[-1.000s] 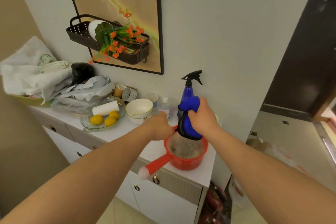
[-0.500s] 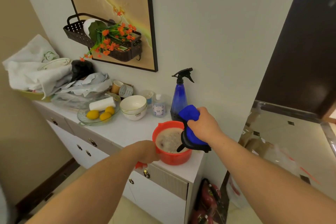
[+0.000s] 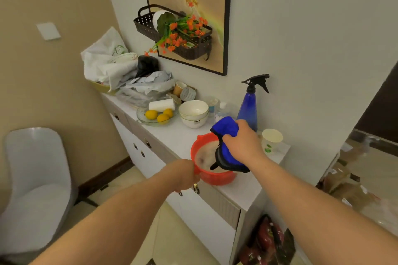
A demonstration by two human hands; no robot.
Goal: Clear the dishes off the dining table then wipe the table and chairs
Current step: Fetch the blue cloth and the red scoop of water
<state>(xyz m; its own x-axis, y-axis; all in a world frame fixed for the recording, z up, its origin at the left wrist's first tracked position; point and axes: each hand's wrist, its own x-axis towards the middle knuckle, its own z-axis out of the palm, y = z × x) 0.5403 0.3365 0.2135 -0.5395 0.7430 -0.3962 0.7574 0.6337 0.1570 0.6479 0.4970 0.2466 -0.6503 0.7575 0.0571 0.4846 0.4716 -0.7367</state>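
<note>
A red plastic scoop bowl point(image 3: 217, 179) with cloudy water stands near the front edge of the white sideboard point(image 3: 178, 135). My left hand point(image 3: 185, 175) grips its handle, which the hand hides. My right hand point(image 3: 241, 142) holds a blue cloth point(image 3: 226, 133) with a black trim over the bowl's right rim. A blue spray bottle point(image 3: 249, 107) with a black trigger stands against the wall just behind my right hand.
On the sideboard are stacked white bowls point(image 3: 193, 113), a glass dish of lemons point(image 3: 158, 115), a paper cup point(image 3: 271, 140) and a pile of white cloths point(image 3: 107, 62). A white chair point(image 3: 36, 180) stands at the left. Bags point(image 3: 269, 241) sit on the floor at the right.
My left hand dropped from beside the bottle to the bowl's handle and grips it. My right hand with the cloth came down over the bowl. My view shifted left, showing the chair.
</note>
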